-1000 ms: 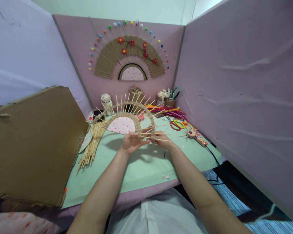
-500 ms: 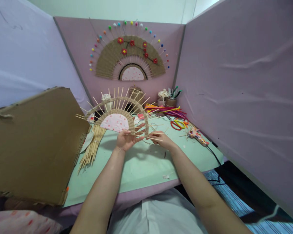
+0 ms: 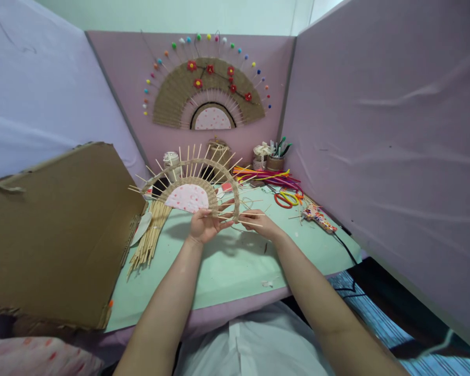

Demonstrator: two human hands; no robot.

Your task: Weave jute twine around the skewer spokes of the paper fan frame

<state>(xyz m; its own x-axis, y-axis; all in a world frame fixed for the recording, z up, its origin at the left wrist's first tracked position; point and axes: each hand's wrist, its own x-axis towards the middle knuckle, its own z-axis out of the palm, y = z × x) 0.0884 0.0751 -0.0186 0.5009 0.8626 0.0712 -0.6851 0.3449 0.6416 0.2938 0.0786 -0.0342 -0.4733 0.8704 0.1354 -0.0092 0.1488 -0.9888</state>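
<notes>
Two bare hands are engaged with one half-round fan frame of pale sticks and woven tan cord (image 3: 187,198), which is held above the pale-green tabletop (image 3: 235,271). Its lower right corner is gripped by the left hand (image 3: 204,224), thumb in front and fingers spread behind; a thin tan strand (image 3: 242,230) seems pinched between the closed fingertips of the right hand (image 3: 256,222). The outer woven band (image 3: 236,194) could be loosened or dragged out of shape if the strand is pulled unevenly, and the sticks could be bent by too hard a squeeze. Behind, something whitish is contained in a clear glass jar (image 3: 173,166), green-tipped tools (image 3: 283,143) in a brown round holder (image 3: 274,163), and cream-coloured pieces (image 3: 262,150) in the small pot (image 3: 259,163) beside it.
</notes>
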